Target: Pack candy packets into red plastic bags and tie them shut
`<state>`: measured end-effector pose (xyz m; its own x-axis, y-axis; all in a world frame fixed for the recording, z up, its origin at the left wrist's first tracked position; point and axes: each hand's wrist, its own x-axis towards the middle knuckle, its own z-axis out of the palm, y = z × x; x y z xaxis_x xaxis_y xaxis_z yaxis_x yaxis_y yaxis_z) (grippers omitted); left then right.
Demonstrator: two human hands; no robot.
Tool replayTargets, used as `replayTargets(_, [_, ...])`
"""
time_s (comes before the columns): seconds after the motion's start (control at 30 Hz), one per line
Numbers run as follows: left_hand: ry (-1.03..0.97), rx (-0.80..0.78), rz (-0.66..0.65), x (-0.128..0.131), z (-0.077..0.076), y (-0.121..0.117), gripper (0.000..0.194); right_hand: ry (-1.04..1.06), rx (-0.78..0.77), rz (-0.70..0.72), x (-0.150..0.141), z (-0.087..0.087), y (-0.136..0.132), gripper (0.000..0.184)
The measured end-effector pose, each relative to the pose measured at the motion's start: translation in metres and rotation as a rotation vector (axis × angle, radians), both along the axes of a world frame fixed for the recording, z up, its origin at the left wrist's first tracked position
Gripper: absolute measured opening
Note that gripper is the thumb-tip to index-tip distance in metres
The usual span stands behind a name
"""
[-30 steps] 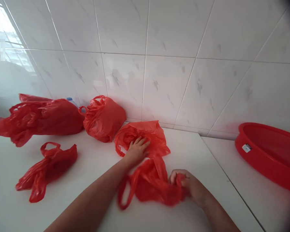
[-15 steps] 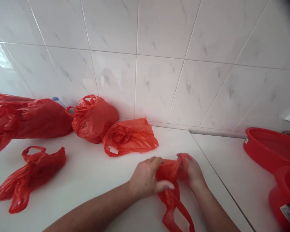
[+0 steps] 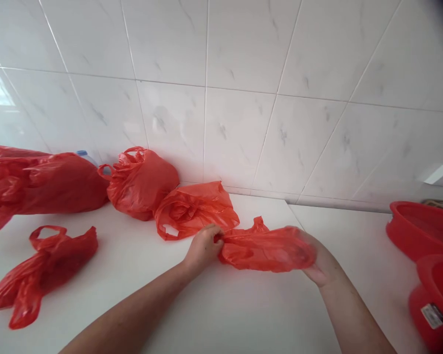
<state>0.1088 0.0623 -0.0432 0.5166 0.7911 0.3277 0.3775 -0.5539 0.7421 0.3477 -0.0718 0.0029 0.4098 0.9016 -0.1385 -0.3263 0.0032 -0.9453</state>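
A crumpled red plastic bag (image 3: 262, 250) is stretched sideways between my two hands over the white tabletop. My left hand (image 3: 205, 246) pinches its left end, thumb and fingers closed on the plastic. At the right end, my right hand (image 3: 315, 258) holds the bag, its fingers mostly covered by the thin, blurred plastic. Just behind my left hand lies a flattened red bag (image 3: 210, 206) with a loop handle. Farther left, a full red bag (image 3: 145, 182) leans near the tiled wall. A small twisted red bag (image 3: 64, 260) rests at the front left.
A large stuffed red bag (image 3: 62, 184) stands at the far left, a blue-capped bottle (image 3: 85, 156) behind it. On the right are a wide red basin (image 3: 409, 238) and another red container (image 3: 423, 300). A seam (image 3: 299, 219) divides the white surface. The tiled wall (image 3: 239, 132) closes off the back.
My left hand left the flattened bag and took hold of the loose one. Both hands turned that bag and drew it out sideways. The view shifted right, bringing in the second red container.
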Motion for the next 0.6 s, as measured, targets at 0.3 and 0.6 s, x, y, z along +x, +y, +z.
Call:
replayTargets(0.3, [-0.177,-0.037,0.044,0.009,0.005,-0.019,0.011,-0.763,0.299,-0.656,-0.061,0.053,-0.030,0.018])
replayTargets(0.6, [-0.325,-0.169,-0.217,0.008,0.019,-0.039,0.013,-1.071,0.014,0.042,-0.097,-0.009,0.011,0.028])
